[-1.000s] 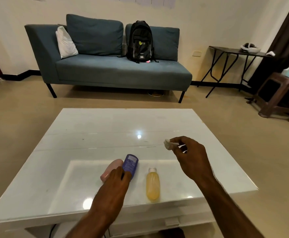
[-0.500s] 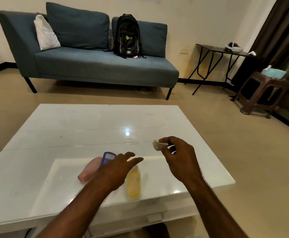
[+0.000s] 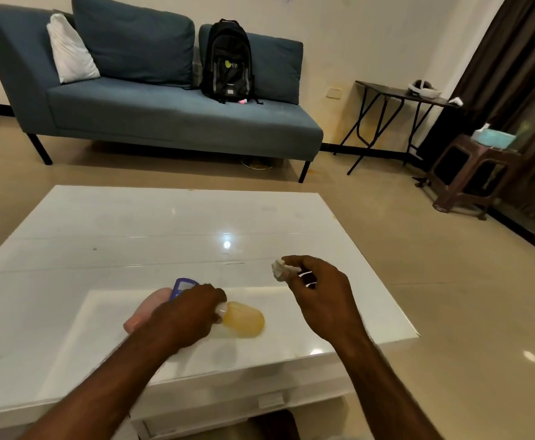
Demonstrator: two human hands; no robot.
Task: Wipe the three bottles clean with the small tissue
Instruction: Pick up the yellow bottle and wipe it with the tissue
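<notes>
Three small bottles lie near the front of the white glossy table (image 3: 164,223). The pink bottle (image 3: 147,308) is on the left, the blue-purple bottle (image 3: 182,285) sits beside it, and the yellow bottle (image 3: 244,319) is on the right. My left hand (image 3: 186,315) is closed around the cap end of the yellow bottle and covers part of the other two. My right hand (image 3: 320,296) hovers above the table to the right, pinching a small crumpled white tissue (image 3: 279,268) between thumb and fingers.
A blue sofa (image 3: 164,115) with a black backpack (image 3: 228,61) and a white cushion (image 3: 71,50) stands behind the table. At the right are a dark folding table (image 3: 396,100) and a brown stool (image 3: 469,173) with a tissue box (image 3: 494,138).
My left hand has moved right from the blue-purple bottle and closed on the yellow bottle's cap end; that bottle now lies turned sideways. My right hand still holds the tissue.
</notes>
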